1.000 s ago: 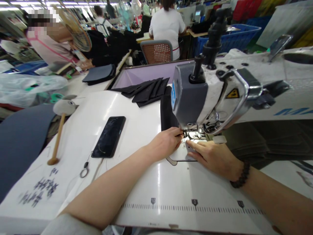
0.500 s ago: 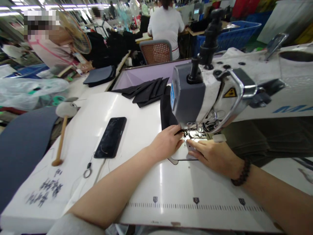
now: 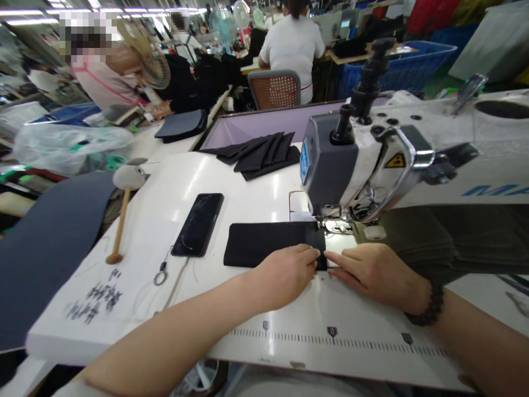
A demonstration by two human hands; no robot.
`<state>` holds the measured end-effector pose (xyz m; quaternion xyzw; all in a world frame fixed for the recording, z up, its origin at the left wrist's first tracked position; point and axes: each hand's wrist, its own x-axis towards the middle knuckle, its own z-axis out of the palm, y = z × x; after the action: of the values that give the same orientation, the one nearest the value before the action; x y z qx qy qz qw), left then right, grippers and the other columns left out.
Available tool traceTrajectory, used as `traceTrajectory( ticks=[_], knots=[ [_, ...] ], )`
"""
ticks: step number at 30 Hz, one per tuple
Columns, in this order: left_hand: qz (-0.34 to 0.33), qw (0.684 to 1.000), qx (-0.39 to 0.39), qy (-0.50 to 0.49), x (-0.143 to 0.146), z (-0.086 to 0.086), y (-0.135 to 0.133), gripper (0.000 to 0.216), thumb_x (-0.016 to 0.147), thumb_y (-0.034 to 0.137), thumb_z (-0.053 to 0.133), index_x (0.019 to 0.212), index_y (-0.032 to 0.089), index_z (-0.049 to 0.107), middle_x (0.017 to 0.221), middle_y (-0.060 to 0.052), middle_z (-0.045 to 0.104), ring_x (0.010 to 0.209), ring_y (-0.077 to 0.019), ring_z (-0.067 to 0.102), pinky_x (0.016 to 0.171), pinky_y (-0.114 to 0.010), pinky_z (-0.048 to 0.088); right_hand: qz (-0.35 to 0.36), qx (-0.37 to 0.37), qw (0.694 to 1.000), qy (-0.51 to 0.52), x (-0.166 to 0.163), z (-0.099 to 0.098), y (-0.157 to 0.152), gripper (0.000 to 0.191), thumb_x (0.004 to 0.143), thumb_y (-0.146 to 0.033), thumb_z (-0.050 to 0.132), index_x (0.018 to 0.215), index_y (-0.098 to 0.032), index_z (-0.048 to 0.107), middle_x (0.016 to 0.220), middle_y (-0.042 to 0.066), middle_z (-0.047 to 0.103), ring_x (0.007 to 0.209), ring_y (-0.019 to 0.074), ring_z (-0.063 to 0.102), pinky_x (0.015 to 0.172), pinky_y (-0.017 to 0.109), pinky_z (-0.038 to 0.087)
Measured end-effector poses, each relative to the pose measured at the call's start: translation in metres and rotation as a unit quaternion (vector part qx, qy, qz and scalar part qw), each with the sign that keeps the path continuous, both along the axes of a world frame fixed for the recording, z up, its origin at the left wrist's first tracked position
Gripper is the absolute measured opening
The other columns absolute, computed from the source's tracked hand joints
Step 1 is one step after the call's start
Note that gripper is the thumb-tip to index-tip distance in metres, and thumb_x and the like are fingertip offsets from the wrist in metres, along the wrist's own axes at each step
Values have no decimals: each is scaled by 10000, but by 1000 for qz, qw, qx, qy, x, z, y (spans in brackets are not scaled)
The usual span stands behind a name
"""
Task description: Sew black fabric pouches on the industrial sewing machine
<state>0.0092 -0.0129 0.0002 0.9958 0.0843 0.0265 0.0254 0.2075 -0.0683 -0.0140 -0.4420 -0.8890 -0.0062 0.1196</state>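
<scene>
A black fabric piece (image 3: pixel 264 242) lies flat on the white sewing table (image 3: pixel 256 193), its right end just left of the presser foot (image 3: pixel 339 226) of the grey sewing machine (image 3: pixel 372 160). My left hand (image 3: pixel 289 273) rests on the fabric's near right corner with fingers pinched on its edge. My right hand (image 3: pixel 372 273), with a bead bracelet at the wrist, lies beside it with the forefinger stretched toward the same corner, touching the fabric edge.
A black phone (image 3: pixel 199 223) and a wooden mallet (image 3: pixel 122 212) lie left of the fabric. A fan of black fabric pieces (image 3: pixel 258 154) sits at the table's back. A ruler scale (image 3: pixel 330 339) runs along the near edge. Other people work at tables behind.
The black fabric, earlier bunched behind the needle, now lies flat to the left of the presser foot. Both hands have drawn back from the needle to its near corner.
</scene>
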Motion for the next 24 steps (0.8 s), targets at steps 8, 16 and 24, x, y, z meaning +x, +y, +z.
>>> traceTrajectory(
  ticks=[8,16,24],
  knots=[
    [-8,999,-19,-33,-4,-1,-4,255,867,114,383,982,17,589,1059,-131,574,1024,-193,513,939,-268,409,55,-12,998,-4,-6,5,-6,429,952,-306,232,848,-145,616,580,12,546,512,132,492,501,285,270],
    [-14,1000,16,-16,-1,-3,1,280,863,102,373,1053,7,555,1105,-127,562,1087,-178,482,1017,-256,314,15,-16,1000,-19,-4,1,-3,443,949,-350,233,856,-151,619,564,10,535,503,141,494,482,289,244],
    [-1,1000,-14,11,5,-9,19,302,855,103,406,1129,4,483,1188,-138,499,1163,-181,413,1044,-276,277,-45,-20,998,-29,0,-3,5,356,928,-366,314,911,-163,606,590,5,562,523,136,517,482,270,247]
  ],
)
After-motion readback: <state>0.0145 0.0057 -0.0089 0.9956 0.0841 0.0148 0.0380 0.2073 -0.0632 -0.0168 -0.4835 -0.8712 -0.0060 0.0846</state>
